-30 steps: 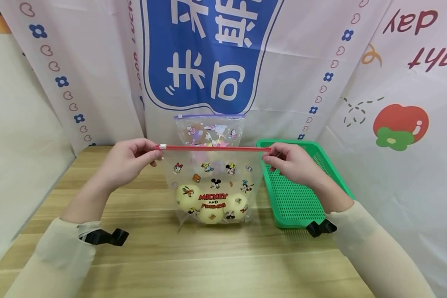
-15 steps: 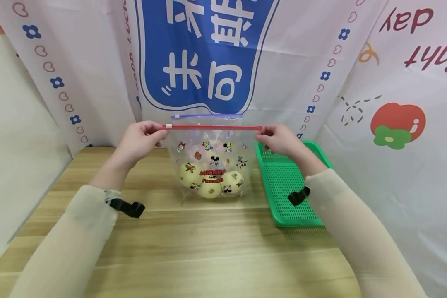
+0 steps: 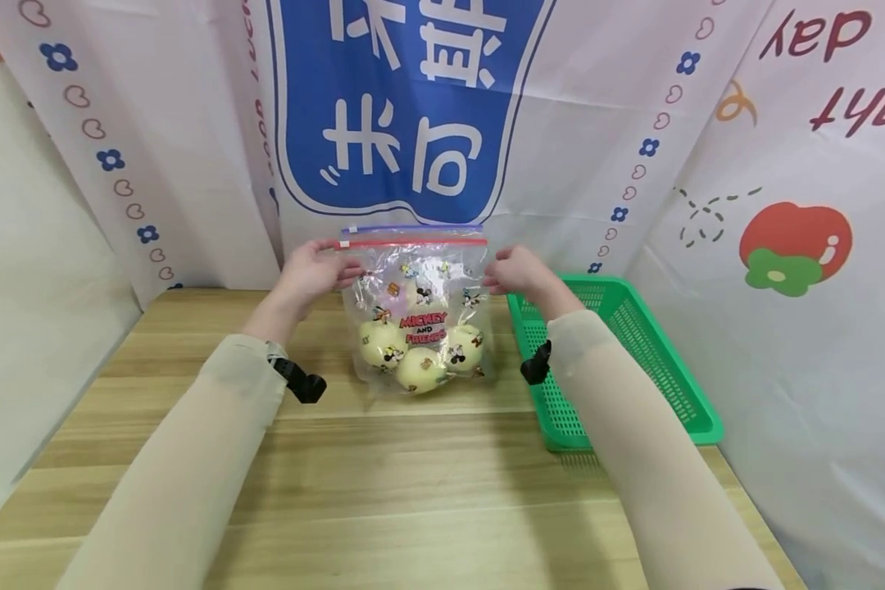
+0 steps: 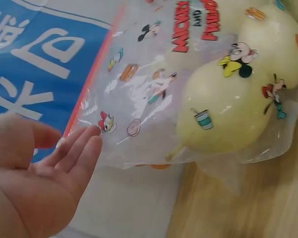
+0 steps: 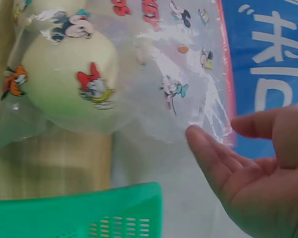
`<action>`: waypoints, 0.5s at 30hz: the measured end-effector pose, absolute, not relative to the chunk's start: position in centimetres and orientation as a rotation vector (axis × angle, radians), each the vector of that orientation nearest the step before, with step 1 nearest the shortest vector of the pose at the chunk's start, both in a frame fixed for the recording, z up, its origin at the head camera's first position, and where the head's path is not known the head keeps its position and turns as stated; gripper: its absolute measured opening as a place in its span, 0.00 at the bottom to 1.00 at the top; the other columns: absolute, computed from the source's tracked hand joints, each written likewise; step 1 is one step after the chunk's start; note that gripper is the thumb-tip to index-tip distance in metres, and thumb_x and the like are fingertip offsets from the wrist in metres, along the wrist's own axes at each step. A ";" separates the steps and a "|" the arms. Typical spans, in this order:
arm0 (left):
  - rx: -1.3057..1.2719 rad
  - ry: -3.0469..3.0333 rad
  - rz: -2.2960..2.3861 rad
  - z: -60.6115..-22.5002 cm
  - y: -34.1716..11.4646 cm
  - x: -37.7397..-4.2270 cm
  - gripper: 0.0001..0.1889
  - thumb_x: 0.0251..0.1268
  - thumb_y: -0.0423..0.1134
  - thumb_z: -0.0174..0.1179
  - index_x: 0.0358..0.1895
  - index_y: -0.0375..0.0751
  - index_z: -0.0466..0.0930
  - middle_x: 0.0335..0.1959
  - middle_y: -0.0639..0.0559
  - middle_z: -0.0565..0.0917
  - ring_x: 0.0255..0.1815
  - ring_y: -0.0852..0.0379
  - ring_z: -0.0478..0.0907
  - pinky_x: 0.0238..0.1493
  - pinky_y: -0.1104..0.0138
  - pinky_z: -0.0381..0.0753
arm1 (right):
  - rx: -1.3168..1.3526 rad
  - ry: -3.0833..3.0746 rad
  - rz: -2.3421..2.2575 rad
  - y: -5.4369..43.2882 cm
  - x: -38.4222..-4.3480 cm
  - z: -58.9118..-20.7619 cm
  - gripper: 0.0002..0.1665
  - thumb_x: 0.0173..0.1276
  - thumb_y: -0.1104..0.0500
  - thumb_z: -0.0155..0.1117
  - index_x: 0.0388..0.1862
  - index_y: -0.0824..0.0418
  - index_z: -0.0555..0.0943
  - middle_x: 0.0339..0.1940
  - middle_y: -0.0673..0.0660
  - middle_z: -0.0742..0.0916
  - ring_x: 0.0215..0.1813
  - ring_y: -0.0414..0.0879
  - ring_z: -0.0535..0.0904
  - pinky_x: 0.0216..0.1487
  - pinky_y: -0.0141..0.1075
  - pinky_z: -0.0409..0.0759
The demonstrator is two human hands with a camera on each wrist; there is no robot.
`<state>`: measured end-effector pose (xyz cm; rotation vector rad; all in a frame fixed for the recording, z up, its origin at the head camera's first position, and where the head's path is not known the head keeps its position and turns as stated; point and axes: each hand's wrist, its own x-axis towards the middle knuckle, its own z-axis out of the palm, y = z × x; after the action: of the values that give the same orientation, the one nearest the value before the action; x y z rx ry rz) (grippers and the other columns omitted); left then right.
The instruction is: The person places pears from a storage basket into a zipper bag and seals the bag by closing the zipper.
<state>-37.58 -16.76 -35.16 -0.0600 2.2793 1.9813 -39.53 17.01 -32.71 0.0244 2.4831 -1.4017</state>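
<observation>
A clear zip bag [image 3: 422, 283] printed with cartoon figures stands upright on the wooden table, its red slider strip along the top. Several pale yellow pears [image 3: 422, 370] fill its bottom; a stem shows on one pear [image 4: 223, 106] in the left wrist view. My left hand [image 3: 315, 274] is at the bag's upper left corner, fingers extended, fingertips right at the plastic. On the other side my right hand [image 3: 518, 273] is by the upper right edge, thumb and fingers apart. Neither hand grips the bag.
Close behind stands a second bag with a purple zip strip [image 3: 413, 228], mostly hidden. A green perforated basket [image 3: 634, 328] sits to the right, partly under my right forearm. A printed cloth [image 3: 553, 147] hangs at the back of the wooden table [image 3: 383, 492].
Both hands carried the pear bag back toward the cloth and set it before the purple-strip bag. Their fingers have since let go of the red strip's ends.
</observation>
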 end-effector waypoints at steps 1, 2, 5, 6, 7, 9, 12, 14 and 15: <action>-0.034 2.251 1.983 -35.4 -16.6 -37.7 0.41 0.88 0.33 0.51 0.90 0.34 0.36 0.77 0.31 0.77 0.75 0.42 0.81 0.75 0.60 0.83 | 0.007 2.475 -1.371 16.9 -39.5 -33.0 0.39 0.87 0.63 0.53 0.88 0.74 0.54 0.76 0.73 0.80 0.74 0.61 0.82 0.74 0.46 0.85; -0.012 2.236 1.974 -35.6 -16.4 -37.7 0.43 0.89 0.33 0.50 0.90 0.36 0.30 0.79 0.30 0.74 0.78 0.41 0.78 0.78 0.58 0.81 | -0.011 2.475 -1.342 16.9 -39.4 -33.3 0.41 0.86 0.63 0.54 0.89 0.74 0.51 0.77 0.73 0.79 0.75 0.62 0.81 0.76 0.47 0.84; 0.038 2.225 1.941 -36.1 -16.2 -37.8 0.48 0.89 0.34 0.50 0.89 0.39 0.20 0.83 0.29 0.68 0.82 0.38 0.73 0.83 0.55 0.75 | -0.061 2.509 -1.260 16.7 -39.1 -33.8 0.43 0.85 0.62 0.56 0.89 0.73 0.52 0.77 0.72 0.78 0.74 0.63 0.81 0.76 0.48 0.83; 0.053 2.242 1.914 -36.2 -16.2 -37.7 0.49 0.88 0.35 0.51 0.89 0.39 0.18 0.84 0.28 0.66 0.83 0.37 0.72 0.84 0.53 0.73 | -0.076 2.521 -1.253 16.6 -39.1 -33.9 0.43 0.84 0.62 0.57 0.89 0.73 0.53 0.77 0.72 0.77 0.74 0.64 0.82 0.76 0.49 0.84; 0.067 2.263 1.882 -36.3 -16.3 -37.6 0.50 0.88 0.36 0.52 0.88 0.40 0.17 0.85 0.27 0.64 0.83 0.36 0.71 0.85 0.51 0.72 | -0.088 2.527 -1.251 16.6 -39.0 -34.0 0.42 0.83 0.62 0.57 0.88 0.74 0.54 0.77 0.73 0.78 0.73 0.64 0.82 0.76 0.49 0.84; 0.091 2.303 1.819 -36.3 -16.4 -37.4 0.52 0.88 0.38 0.54 0.88 0.40 0.16 0.86 0.26 0.61 0.83 0.33 0.70 0.86 0.48 0.69 | -0.107 2.535 -1.255 16.6 -39.0 -34.2 0.42 0.83 0.62 0.58 0.88 0.73 0.55 0.77 0.73 0.78 0.73 0.65 0.82 0.75 0.50 0.84; 0.112 2.368 1.753 -36.4 -16.5 -36.9 0.53 0.87 0.41 0.55 0.88 0.40 0.17 0.86 0.26 0.60 0.81 0.31 0.71 0.87 0.45 0.67 | -0.131 2.525 -1.289 16.6 -38.8 -34.5 0.40 0.83 0.63 0.57 0.87 0.73 0.57 0.78 0.73 0.77 0.73 0.65 0.81 0.74 0.51 0.85; 0.110 2.406 1.742 -36.3 -16.6 -36.6 0.52 0.88 0.41 0.55 0.89 0.41 0.19 0.85 0.26 0.63 0.79 0.31 0.73 0.86 0.44 0.69 | -0.146 2.515 -1.320 16.8 -38.5 -34.4 0.40 0.83 0.63 0.57 0.87 0.72 0.58 0.80 0.73 0.76 0.74 0.65 0.80 0.74 0.52 0.85; 0.110 2.428 1.740 -36.3 -16.6 -36.4 0.51 0.88 0.41 0.55 0.89 0.41 0.20 0.83 0.26 0.66 0.78 0.31 0.75 0.85 0.45 0.70 | -0.155 2.516 -1.324 16.9 -38.3 -34.3 0.39 0.83 0.62 0.57 0.87 0.71 0.58 0.80 0.72 0.76 0.75 0.65 0.80 0.75 0.53 0.84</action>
<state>-36.41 -16.58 -36.26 0.1102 2.4277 1.7400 -38.31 16.92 -34.33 -0.1553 2.5157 -1.3236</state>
